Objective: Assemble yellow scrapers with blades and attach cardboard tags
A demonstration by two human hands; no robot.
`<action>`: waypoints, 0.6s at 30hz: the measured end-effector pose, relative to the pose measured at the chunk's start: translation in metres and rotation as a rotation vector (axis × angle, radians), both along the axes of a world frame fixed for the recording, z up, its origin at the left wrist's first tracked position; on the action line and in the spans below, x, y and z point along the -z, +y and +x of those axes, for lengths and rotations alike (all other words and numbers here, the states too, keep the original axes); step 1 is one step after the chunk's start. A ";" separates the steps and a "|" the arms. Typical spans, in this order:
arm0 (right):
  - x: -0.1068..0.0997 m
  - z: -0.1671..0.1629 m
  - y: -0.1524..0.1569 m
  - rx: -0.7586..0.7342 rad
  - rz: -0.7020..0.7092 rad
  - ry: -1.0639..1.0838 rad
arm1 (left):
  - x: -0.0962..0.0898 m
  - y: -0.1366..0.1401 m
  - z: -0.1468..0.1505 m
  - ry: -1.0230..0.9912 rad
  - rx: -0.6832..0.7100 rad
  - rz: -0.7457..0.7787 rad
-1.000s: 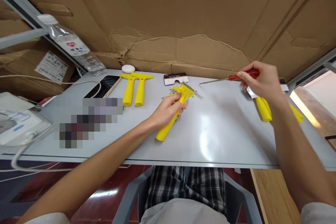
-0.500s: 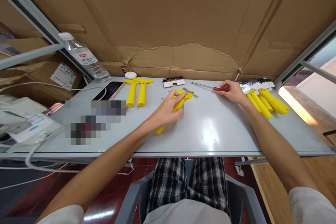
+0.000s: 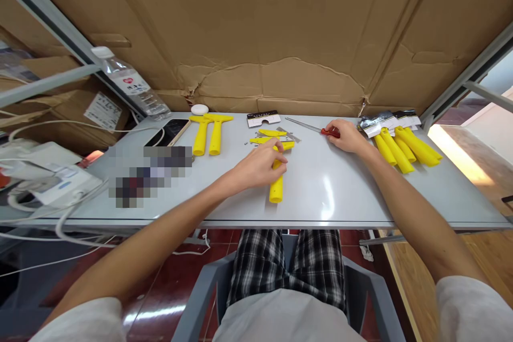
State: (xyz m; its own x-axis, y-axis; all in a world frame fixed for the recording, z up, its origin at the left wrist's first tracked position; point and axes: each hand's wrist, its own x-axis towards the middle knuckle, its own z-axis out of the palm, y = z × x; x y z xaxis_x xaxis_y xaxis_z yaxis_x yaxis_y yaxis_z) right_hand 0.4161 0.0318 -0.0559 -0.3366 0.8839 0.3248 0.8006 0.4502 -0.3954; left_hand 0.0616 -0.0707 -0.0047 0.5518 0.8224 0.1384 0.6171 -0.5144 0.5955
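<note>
My left hand [image 3: 262, 164] has its thumb and fingers closed on a yellow T-shaped scraper handle [image 3: 276, 190], whose round end points toward me. Just behind it lie flat yellow pieces [image 3: 272, 132], a thin metal blade [image 3: 292, 135] and some tiny screws, partly hidden by my fingers. My right hand [image 3: 343, 135] grips the red handle of a screwdriver [image 3: 304, 125]. The shaft rests low over the table, its tip pointing left and away from me.
Two yellow scraper handles [image 3: 215, 139] lie at the back left, near a white oval object [image 3: 199, 109] and a phone [image 3: 172, 131]. A black-and-white card [image 3: 263, 118] lies behind my hands. Several packaged yellow scrapers [image 3: 417, 147] are at right. A bottle [image 3: 134, 83] leans at left.
The scraper handle in my left hand has turned so its end points at me, and flat yellow pieces now show behind it. My right hand has shifted slightly left with the screwdriver.
</note>
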 end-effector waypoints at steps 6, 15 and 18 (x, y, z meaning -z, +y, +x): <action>-0.001 -0.004 -0.003 0.004 -0.013 -0.024 | -0.004 0.004 0.008 0.057 0.128 -0.015; -0.008 -0.031 -0.019 0.088 0.150 -0.127 | -0.018 0.044 -0.028 -0.128 0.019 0.180; -0.011 -0.048 -0.024 0.054 0.209 -0.169 | -0.018 0.061 -0.049 -0.127 -0.127 0.302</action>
